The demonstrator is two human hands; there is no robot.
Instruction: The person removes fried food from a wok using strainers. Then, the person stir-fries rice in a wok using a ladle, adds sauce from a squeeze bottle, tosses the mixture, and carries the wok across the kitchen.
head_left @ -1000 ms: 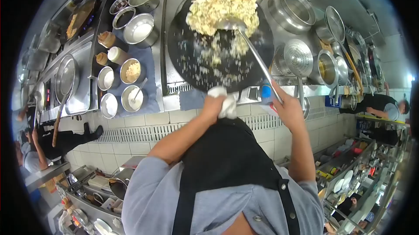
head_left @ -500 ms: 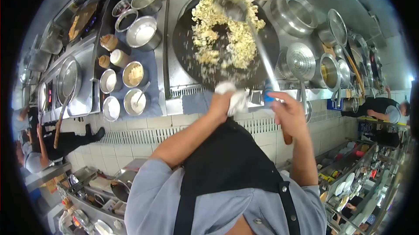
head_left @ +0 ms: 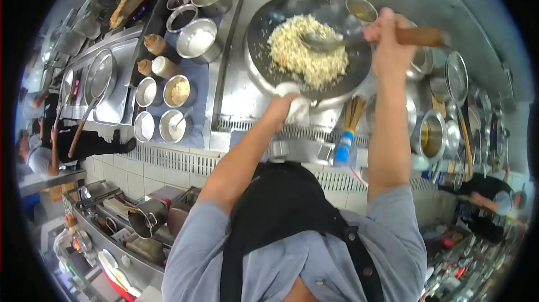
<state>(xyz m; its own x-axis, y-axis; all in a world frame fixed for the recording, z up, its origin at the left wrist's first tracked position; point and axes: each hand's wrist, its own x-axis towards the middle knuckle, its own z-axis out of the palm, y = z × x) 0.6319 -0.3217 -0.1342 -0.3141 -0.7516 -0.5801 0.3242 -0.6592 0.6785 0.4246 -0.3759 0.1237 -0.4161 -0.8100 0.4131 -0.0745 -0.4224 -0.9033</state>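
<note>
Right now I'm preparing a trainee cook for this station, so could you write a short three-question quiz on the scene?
1. What does the left hand hold at the near edge of the wok?

2. Where is the blue-banded brush?
A. Inside the wok
B. Outside the wok
C. On the floor

3. True or false: the right hand holds the ladle with its bowl in the chopped food.

Key: 1. A white cloth. 2. B. 3. True.

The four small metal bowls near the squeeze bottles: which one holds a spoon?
The lower-right bowl, just below the bowl of yellowish food: a spoon slants out of it; none shows in the other three.
</note>
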